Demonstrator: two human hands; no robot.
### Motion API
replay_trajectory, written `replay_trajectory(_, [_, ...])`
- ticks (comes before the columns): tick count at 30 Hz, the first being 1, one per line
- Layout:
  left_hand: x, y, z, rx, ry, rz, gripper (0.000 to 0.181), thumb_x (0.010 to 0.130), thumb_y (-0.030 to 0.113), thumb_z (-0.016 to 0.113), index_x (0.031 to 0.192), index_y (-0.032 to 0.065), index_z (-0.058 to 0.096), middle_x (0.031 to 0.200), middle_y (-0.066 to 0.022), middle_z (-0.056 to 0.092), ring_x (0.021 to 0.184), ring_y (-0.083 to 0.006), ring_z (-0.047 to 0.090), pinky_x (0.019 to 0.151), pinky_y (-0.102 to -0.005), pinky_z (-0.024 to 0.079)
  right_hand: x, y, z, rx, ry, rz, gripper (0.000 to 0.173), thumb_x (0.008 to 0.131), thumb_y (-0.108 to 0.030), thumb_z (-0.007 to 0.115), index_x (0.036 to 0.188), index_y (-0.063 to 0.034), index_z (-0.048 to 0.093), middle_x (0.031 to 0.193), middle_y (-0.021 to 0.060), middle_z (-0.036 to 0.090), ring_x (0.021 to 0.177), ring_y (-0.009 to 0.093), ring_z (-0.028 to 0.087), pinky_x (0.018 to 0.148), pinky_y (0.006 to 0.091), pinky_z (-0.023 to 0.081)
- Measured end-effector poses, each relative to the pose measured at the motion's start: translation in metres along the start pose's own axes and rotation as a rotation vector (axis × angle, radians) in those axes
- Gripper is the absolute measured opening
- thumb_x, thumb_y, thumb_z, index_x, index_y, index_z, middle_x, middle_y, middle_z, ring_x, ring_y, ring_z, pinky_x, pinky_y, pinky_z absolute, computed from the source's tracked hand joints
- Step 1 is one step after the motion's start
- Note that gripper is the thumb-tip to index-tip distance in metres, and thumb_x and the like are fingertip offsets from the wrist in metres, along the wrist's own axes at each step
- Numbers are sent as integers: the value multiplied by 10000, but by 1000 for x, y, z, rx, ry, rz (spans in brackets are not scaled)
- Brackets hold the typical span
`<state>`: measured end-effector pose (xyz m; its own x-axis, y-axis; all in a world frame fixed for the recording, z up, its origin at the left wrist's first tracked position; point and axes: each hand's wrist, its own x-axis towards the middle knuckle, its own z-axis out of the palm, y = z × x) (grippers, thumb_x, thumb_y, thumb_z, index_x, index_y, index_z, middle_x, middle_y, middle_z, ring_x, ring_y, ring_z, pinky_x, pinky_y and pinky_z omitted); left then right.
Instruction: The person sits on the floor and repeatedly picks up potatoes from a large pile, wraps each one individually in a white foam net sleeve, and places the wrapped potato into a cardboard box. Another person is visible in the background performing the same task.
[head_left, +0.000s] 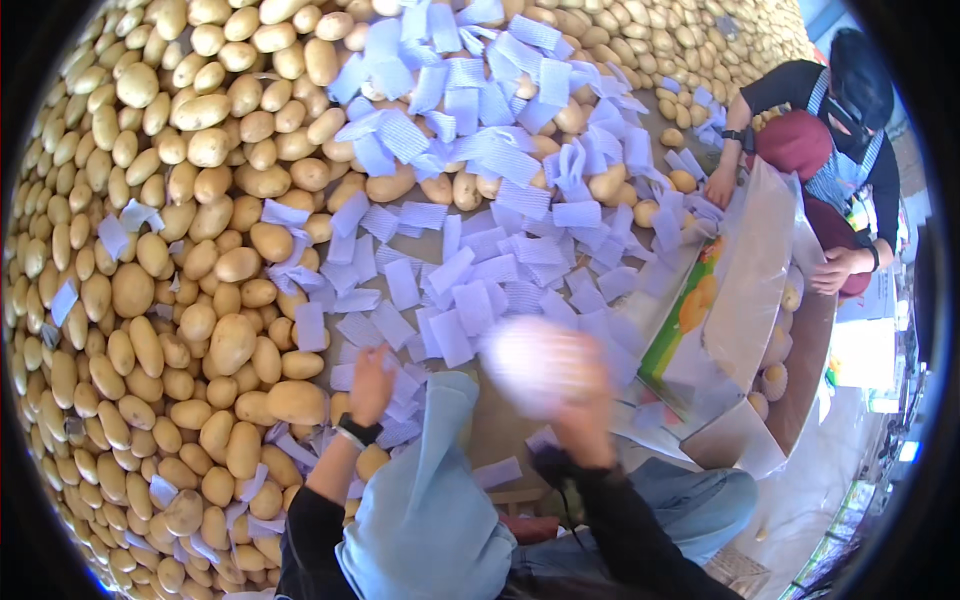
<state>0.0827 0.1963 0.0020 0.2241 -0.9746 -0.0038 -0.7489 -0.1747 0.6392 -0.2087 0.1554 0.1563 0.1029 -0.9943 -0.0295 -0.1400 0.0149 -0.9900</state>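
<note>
My right hand (589, 420) holds a pale, rounded potato in a foam net sleeve (529, 364), blurred by motion, in front of the open carton. My left hand (373, 386) is over flat lilac foam net sleeves (461, 319) at the edge of the potato heap (232, 341). Its fingers are bent, and whether they grip a sleeve is hard to make out. To the right stands the cardboard carton (806, 375), lined with clear plastic film (742, 277). Several sleeved potatoes (774, 381) lie inside it.
Another person (832, 157) crouches beyond the carton at the right, one hand (836, 270) on its rim and the other low by the sleeves. More potatoes (622, 34) are heaped at the back. My knee (697, 502) is close to the carton's near corner.
</note>
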Motion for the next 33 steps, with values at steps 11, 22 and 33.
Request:
replay_trajectory(11, [15,7,11,-256,-8,19,342,769,-32,521,1102,43,488,963,-141,565,944,-292,538,842,-347,432,-38,-53,-190,-1159,771,-275,345,842,-132,565,1136,42,519,1167,153,510,1094,251,472,916,364,386])
replay_trajectory(22, [26,51,30,-1449,-484,-402,367,874,-5,479,1208,83,358,1010,-63,545,945,-90,518,766,-210,441,70,102,74,44,-365,192,148,775,-136,692,768,-19,602,719,-42,550,676,54,489,619,209,397])
replay_trajectory(33, [56,-81,11,1,-6,-160,628,794,257,608,1328,104,316,1244,-205,416,1094,-376,456,892,-485,408,59,112,65,87,110,52,294,796,-42,627,1074,7,544,948,101,600,862,162,581,755,276,455])
